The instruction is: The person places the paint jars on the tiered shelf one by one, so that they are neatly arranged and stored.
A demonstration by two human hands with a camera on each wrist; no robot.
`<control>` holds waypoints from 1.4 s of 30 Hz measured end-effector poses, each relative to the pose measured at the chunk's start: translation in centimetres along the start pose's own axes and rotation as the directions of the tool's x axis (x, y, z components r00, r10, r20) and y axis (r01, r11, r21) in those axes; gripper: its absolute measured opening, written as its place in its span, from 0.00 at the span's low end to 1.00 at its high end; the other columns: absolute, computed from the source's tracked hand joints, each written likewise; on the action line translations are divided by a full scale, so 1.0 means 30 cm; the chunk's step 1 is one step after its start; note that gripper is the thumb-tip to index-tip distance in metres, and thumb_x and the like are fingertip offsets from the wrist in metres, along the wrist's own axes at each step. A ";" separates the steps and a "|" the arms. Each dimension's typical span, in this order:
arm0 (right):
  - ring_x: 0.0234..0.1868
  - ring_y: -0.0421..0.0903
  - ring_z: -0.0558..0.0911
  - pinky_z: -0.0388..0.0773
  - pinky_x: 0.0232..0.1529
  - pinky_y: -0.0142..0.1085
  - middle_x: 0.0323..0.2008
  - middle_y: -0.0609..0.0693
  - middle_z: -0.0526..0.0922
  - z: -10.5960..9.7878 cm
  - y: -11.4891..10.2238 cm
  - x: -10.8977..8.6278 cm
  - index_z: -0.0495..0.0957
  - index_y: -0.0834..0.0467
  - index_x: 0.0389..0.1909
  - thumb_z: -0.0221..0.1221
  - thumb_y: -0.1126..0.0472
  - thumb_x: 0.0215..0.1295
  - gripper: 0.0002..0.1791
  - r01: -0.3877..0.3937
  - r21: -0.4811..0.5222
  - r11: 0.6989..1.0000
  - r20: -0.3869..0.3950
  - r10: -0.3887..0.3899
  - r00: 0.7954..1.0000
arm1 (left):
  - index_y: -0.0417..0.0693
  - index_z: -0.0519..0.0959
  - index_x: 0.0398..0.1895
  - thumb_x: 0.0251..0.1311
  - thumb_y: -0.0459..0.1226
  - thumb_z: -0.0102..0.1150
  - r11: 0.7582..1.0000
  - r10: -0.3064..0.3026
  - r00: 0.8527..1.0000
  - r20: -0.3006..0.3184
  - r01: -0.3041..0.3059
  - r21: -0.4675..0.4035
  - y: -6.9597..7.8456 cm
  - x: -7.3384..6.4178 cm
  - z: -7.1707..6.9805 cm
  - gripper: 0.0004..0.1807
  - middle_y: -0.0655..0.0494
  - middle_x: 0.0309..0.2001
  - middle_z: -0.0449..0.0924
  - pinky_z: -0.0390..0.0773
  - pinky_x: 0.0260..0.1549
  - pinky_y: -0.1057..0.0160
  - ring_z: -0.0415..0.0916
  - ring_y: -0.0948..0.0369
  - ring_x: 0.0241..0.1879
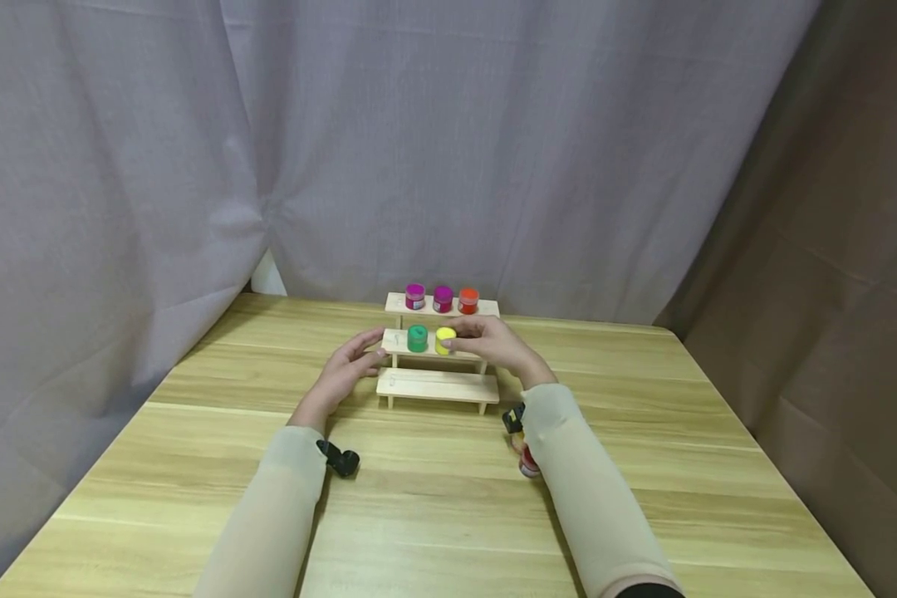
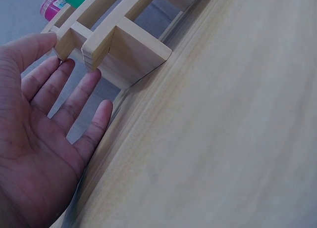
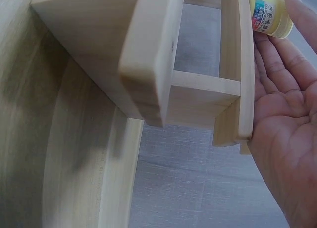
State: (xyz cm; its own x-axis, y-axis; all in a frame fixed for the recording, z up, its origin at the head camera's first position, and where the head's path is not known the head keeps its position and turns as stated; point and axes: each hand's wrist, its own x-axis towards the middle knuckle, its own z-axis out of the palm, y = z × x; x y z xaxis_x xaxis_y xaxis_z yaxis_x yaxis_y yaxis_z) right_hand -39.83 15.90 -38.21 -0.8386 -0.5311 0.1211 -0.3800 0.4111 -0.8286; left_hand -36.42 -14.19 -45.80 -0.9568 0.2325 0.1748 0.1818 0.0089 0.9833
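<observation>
A three-tier wooden stand (image 1: 437, 384) stands on the table. On its middle tier is a green paint jar (image 1: 417, 338), and just right of that a yellow paint jar (image 1: 445, 340). My right hand (image 1: 496, 341) pinches the yellow jar between thumb and fingers; the right wrist view shows the jar's printed label (image 3: 260, 14) by the tier's edge. My left hand (image 1: 347, 366) is at the stand's left end, its fingers extended and fingertips touching the tier ends (image 2: 94, 55). Two purple jars (image 1: 443, 299) and an orange-red jar (image 1: 468, 301) sit on the top tier.
Beside my right sleeve, a red-topped jar (image 1: 528, 463) rests on the wooden table (image 1: 419, 498), partly hidden by the arm. Grey curtain (image 1: 448, 149) hangs behind the table, and a brownish drape (image 1: 807, 249) hangs at the right.
</observation>
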 end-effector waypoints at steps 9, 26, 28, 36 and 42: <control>0.52 0.47 0.83 0.81 0.55 0.42 0.49 0.47 0.85 0.000 0.000 0.005 0.80 0.53 0.61 0.68 0.46 0.64 0.27 0.011 -0.001 1.000 0.004 -0.011 1.000 | 0.43 0.63 0.75 0.74 0.36 0.55 1.000 -0.009 1.000 0.013 0.009 0.000 0.083 -0.041 0.012 0.29 0.42 0.75 0.60 0.72 0.63 0.39 0.69 0.41 0.65; 0.56 0.46 0.81 0.80 0.58 0.43 0.54 0.47 0.84 -0.007 -0.023 -0.010 0.79 0.51 0.62 0.68 0.45 0.63 0.28 -0.003 -0.012 1.000 0.028 0.003 1.000 | 0.42 0.63 0.75 0.73 0.36 0.55 1.000 -0.014 1.000 0.021 0.014 -0.010 0.094 -0.050 0.015 0.30 0.43 0.75 0.61 0.72 0.63 0.41 0.69 0.40 0.65; 0.56 0.46 0.81 0.80 0.58 0.43 0.53 0.47 0.84 -0.010 -0.028 -0.014 0.79 0.51 0.61 0.68 0.44 0.63 0.28 0.002 -0.030 1.000 0.028 -0.001 1.000 | 0.42 0.63 0.75 0.73 0.36 0.55 1.000 -0.014 1.000 0.022 0.014 -0.012 0.096 -0.051 0.015 0.30 0.43 0.75 0.61 0.72 0.63 0.40 0.69 0.40 0.66; 0.56 0.46 0.82 0.78 0.60 0.45 0.54 0.46 0.84 -0.029 -0.042 -0.038 0.78 0.51 0.62 0.67 0.48 0.66 0.26 0.054 -0.035 0.998 0.039 -0.053 0.998 | 0.42 0.63 0.75 0.73 0.36 0.56 1.000 -0.019 1.000 0.018 0.020 -0.017 0.099 -0.055 0.011 0.30 0.42 0.75 0.61 0.71 0.63 0.39 0.69 0.39 0.66; 0.59 0.45 0.79 0.76 0.63 0.48 0.59 0.48 0.82 -0.064 -0.048 -0.074 0.78 0.44 0.62 0.66 0.45 0.66 0.24 0.048 -0.065 0.997 0.022 -0.047 0.999 | 0.42 0.63 0.75 0.73 0.35 0.56 0.999 -0.023 1.000 0.019 0.023 -0.025 0.098 -0.052 0.011 0.30 0.42 0.75 0.61 0.71 0.64 0.39 0.68 0.38 0.66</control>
State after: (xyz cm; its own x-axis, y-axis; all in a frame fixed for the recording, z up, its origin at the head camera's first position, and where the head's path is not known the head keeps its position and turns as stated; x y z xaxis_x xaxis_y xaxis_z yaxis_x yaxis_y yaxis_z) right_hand -38.15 17.91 -36.24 -0.8112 -0.5657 0.1478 -0.4446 0.4325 -0.7844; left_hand -34.32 -14.22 -43.19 -0.9562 0.2505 0.1513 0.1537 -0.0102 0.9881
